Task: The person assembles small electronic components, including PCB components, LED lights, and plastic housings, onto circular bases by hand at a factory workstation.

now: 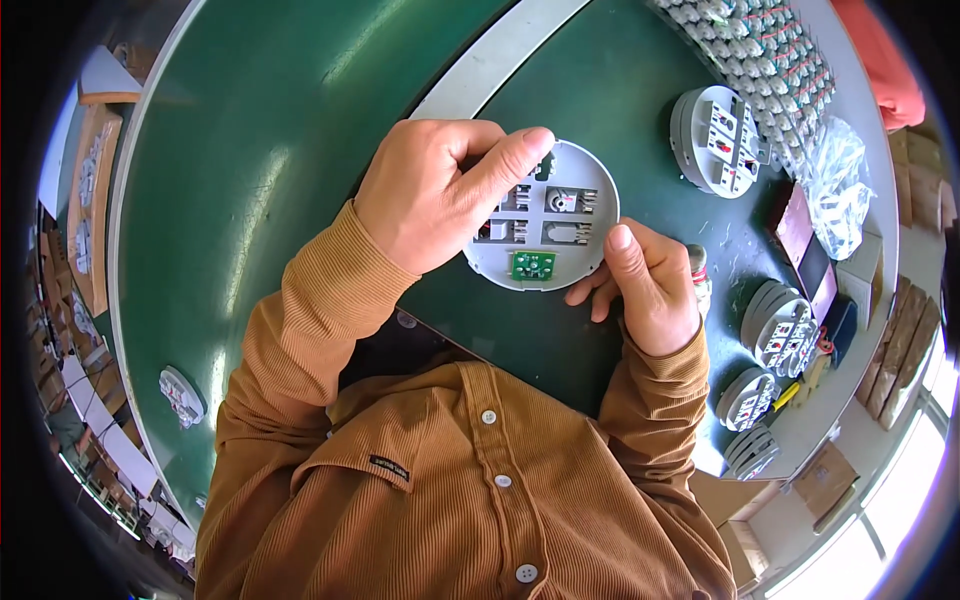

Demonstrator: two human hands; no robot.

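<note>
A round light-grey plastic housing (541, 200) is held up in front of me, its inner face toward me. It has several rectangular openings with metal contacts, and a small green circuit board (533, 265) sits at its near edge. My left hand (435, 190) grips the housing's upper left, thumb lying over the top near a dark green part; its other fingers are mostly hidden behind. At the lower right rim, my right hand (650, 285) pinches the edge, thumb against it and fingers curled underneath.
Stacked round grey housings (715, 140) stand at the far right, and more housings (778, 330) at the right edge. Beyond are rows of small grey parts (755, 60) and a clear plastic bag (838, 185). A lone grey unit (182, 397) lies left on the green tabletop (190, 200).
</note>
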